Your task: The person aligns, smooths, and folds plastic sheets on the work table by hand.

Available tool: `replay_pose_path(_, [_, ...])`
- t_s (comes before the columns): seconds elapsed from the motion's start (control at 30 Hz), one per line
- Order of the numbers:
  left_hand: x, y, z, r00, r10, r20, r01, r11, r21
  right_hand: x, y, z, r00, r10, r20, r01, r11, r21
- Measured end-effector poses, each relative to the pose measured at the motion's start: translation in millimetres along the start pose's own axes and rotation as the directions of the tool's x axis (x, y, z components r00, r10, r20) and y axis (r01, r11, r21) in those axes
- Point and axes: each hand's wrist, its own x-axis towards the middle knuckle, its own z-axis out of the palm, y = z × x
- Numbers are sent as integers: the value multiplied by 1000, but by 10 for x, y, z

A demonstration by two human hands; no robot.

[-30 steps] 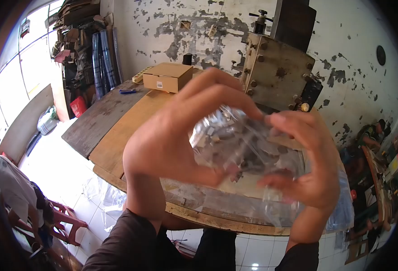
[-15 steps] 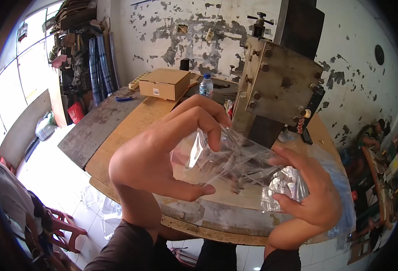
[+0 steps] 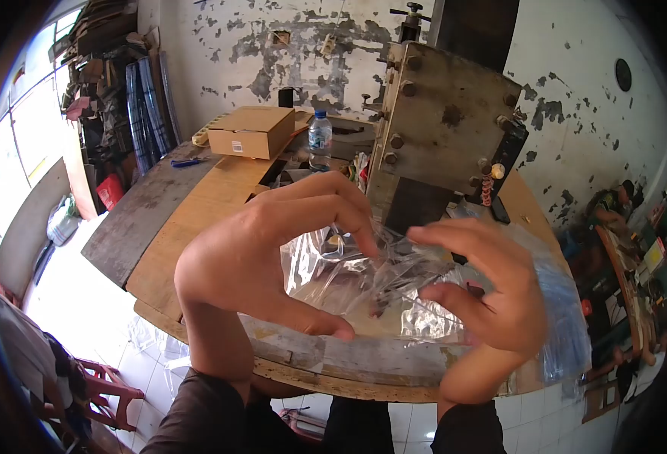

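A crumpled piece of clear plastic film [image 3: 429,316] spreads between my two hands, above the front of the worktable [image 3: 303,354]. My left hand [image 3: 262,261] is curved around the left side of the film, its thumb well apart from the fingers. My right hand [image 3: 492,284] faces it from the right, thumb and index finger parted. Whether the film touches the fingertips is hard to make out. Beside my right hand, a stack of bluish clear plastic [image 3: 564,321] lies along the table's right side.
A large bolted metal machine [image 3: 443,113] stands behind the hands. Toward the back left are a cardboard box [image 3: 250,132], a water bottle [image 3: 320,141] and a blue-handled tool [image 3: 188,162]. A red stool [image 3: 110,393] stands at lower left. Another person [image 3: 613,204] sits far right.
My right hand has moved left, closer to my left hand, and the film between them has slackened and bunched. The view has shifted slightly, so the machine and box appear further left and higher.
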Motion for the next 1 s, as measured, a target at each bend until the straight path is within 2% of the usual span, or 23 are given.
replay_pose_path(0.1, [26, -63, 32, 999, 28, 26, -26, 998, -61, 87, 30, 158, 996, 18, -89, -16, 1000, 27])
replay_pose_path(0.23, [27, -142, 70, 999, 30, 26, -27, 995, -101, 133, 134, 211, 995, 49, -91, -38, 993, 116])
replay_pose_path(0.33, [31, -142, 43, 997, 71, 33, -67, 992, -107, 151, 162, 230, 994, -18, -108, 35, 986, 161])
replay_pose_path(0.4, [16, -140, 17, 995, 90, 43, -85, 990, -113, 154, 89, 241, 991, 38, -125, -14, 983, 185])
replay_pose_path(0.53, [-9, -160, -21, 988, 133, 82, -121, 984, -131, 120, 83, 228, 996, -7, -92, 18, 993, 113])
replay_pose_path(0.6, [-7, -160, -13, 986, 146, 77, -134, 980, -148, 107, 98, 278, 979, 3, -202, 25, 991, 134])
replay_pose_path(0.7, [2, -148, 27, 996, 80, 25, -68, 945, -320, 111, 60, 180, 989, -40, -141, 59, 990, 131])
replay_pose_path(0.77, [22, -124, 123, 997, -7, -71, -12, 966, -258, 74, 79, 176, 988, -30, -149, 54, 985, 161])
replay_pose_path(0.87, [76, -143, 173, 996, 76, -42, -84, 968, -237, 77, 62, 160, 990, -25, -139, 48, 985, 163])
replay_pose_path(1.0, [64, -95, 172, 1000, 4, -30, -12, 964, -266, 93, 65, 168, 993, -35, -110, 49, 990, 129])
